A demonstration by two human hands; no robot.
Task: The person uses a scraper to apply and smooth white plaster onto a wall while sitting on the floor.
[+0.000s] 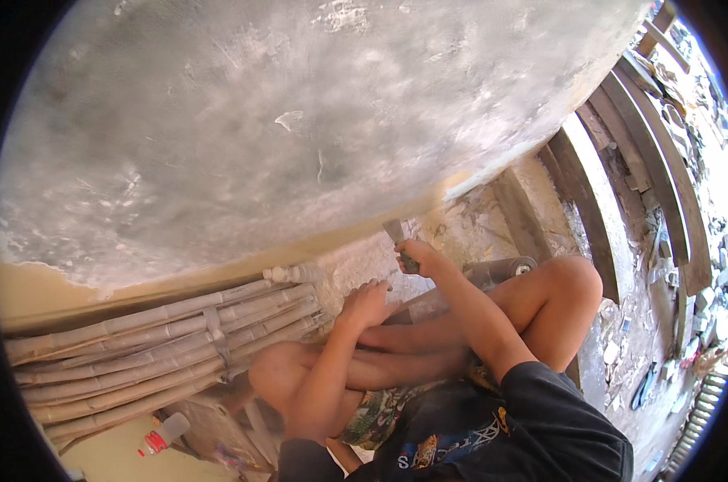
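My right hand [420,259] grips the handle of a putty knife [394,231], with its flat metal blade pointing up toward the lower edge of the wall [300,136]. Patchy grey and white plaster covers that wall, and a bare tan strip runs along its bottom. To the left, my left hand [368,303] hovers over my crossed lower legs, its fingers loosely stretched and the thumb apart, with nothing in it. Whether the blade touches the wall, I cannot tell.
Bundled bamboo poles [163,341] lie at the left along the wall's foot. A clear bottle with a red label and cap [165,434] lies at lower left. Several wooden planks [593,201] and scattered debris [685,120] fill the right side. My bent knees flank my hands.
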